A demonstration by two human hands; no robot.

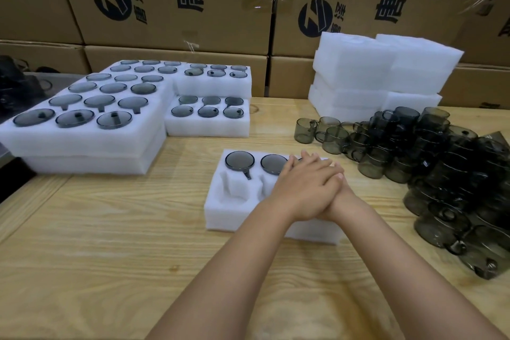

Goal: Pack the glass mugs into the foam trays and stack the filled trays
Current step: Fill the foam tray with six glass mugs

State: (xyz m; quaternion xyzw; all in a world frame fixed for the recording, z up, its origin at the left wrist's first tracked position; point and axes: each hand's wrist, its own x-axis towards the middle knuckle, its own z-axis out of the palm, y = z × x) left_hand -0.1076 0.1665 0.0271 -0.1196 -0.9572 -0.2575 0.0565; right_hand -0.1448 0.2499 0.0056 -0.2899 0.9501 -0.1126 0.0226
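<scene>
Glass mugs (239,160) are seated in the back row of the nearest foam tray (237,210), which is set on the wooden table (110,243); two are seen plainly (a third is mostly covered). The left hand (306,190) is laid across the right hand (337,188), fingers outstretched, both pressed flat on the tray. Loose mugs (441,174) are heaped to the right. Filled trays (82,141) are stacked far left, blank foam (358,77) far right, with cartons (165,8) behind.
</scene>
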